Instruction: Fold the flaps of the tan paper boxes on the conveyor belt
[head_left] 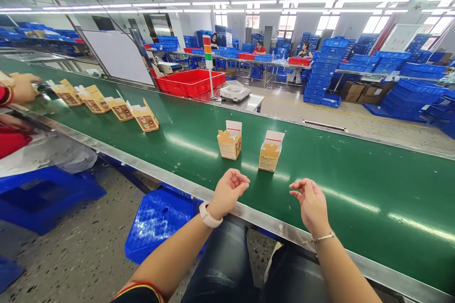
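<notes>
At the far left, a co-worker's hand is reaching over the green belt, and blur is hiding what it may be holding. Just beside it, four boxes are standing in a slanting row, tan and brown, their flaps sticking up. Behind the belt, a white board is leaning, and right of that a red bin is sitting near a light tower and a scale. Below the belt's near edge, a blue stool is showing.

Near the middle, the left box is standing upright on the belt, well apart from the row. It is opening upward, with tan flaps spreading and a white lid rising at the back, a red stripe crossing it. Just in front, the left hand is hovering by the belt's edge, wearing a pale wristband. Its fingers are curling loosely toward the thumb, partly open, holding nothing visible and touching neither box.

Beside the left box, the right box is standing apart from it, also upright, showing dark print on its tan front and raising a similar striped lid. Nearer and to its right, the right hand is hovering over the belt, a bracelet circling its wrist. Its fingers are bending, about half open, gripping nothing visible. Far behind, blue crates are rising in a stack.
</notes>
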